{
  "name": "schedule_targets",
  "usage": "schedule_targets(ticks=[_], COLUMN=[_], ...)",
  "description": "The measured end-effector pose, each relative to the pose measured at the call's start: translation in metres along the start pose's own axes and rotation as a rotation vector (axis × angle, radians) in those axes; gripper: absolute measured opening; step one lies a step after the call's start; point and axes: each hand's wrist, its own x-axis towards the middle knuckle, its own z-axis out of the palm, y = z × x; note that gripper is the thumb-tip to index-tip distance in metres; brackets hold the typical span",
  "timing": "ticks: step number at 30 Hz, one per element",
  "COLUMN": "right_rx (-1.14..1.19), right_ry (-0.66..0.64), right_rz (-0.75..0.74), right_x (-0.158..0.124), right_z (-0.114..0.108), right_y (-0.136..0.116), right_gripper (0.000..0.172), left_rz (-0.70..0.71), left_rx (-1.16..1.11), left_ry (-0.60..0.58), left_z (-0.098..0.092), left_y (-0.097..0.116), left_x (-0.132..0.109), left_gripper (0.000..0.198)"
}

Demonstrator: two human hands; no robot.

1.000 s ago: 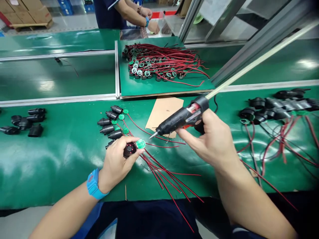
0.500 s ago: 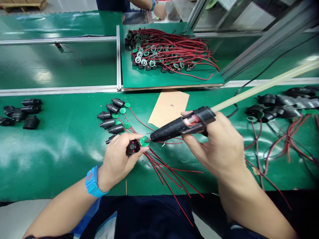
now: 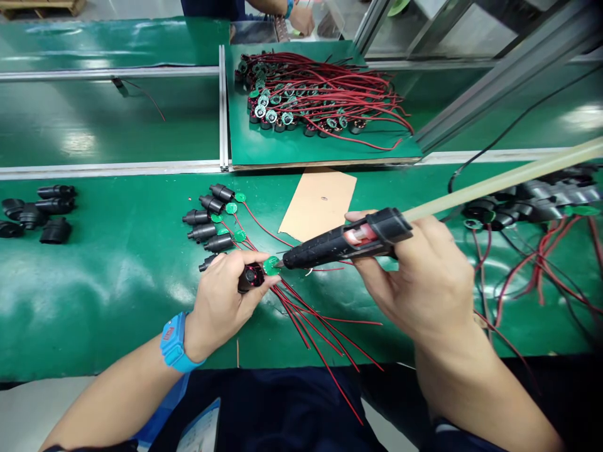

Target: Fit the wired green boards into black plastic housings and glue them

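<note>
My left hand (image 3: pixel 226 300) is closed round a small black housing (image 3: pixel 249 277) and pinches a round green circuit board (image 3: pixel 271 265) beside it. A black glue gun (image 3: pixel 346 242) with a pale glue stick (image 3: pixel 504 179) out the back sits in the grip of my right hand (image 3: pixel 424 273). Its nozzle tip touches the green board. Red wires (image 3: pixel 320 329) trail from the parts toward me across the green mat (image 3: pixel 117 282). A blue watch (image 3: pixel 173 342) is on my left wrist.
Several black housings with green boards (image 3: pixel 211 220) lie just beyond my left hand. A cardboard piece (image 3: pixel 320 201) lies behind the gun. More black parts sit at the left (image 3: pixel 38 213) and right (image 3: pixel 527 201). A raised board holds a red-wired pile (image 3: pixel 320 94). Another person's hands (image 3: pixel 301 16) work at the far edge.
The glue gun came down and left until its nozzle met the green board in my left hand; since half a second ago it has hardly moved. The view tilted slightly.
</note>
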Motion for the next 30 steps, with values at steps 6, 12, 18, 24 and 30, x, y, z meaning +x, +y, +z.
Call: schedule_targets(ticks=[6,12,18,24,30], right_rx=[-0.119,-0.02,0.11,0.093,1.351], right_ry=[0.069,-0.121,-0.401,-0.215,-0.55], right_rz=[-0.029,0.328,0.561,0.456,0.419], right_x=[-0.002,-0.006,-0.018,-0.013,0.002], right_z=[0.001,0.046,0.081,0.062,0.033], right_y=[-0.004,0.048,0.091,0.069,-0.021], right_gripper=[0.032,0.038,0.048,0.055,0.032], left_rz=[-0.033,-0.033,-0.107,-0.075,-0.038], left_rx=[-0.007,-0.049,-0.059,-0.08,-0.08], left_ry=[-0.027,0.017,0.027,0.05,0.069], left_z=[-0.001,-0.002,-0.004,-0.003,-0.001], left_y=[0.002,0.003,0.003,0.006,0.005], left_x=[-0.001,-0.001,-0.002,-0.003,-0.004], left_gripper=[0.026,0.026,0.026,0.027,0.025])
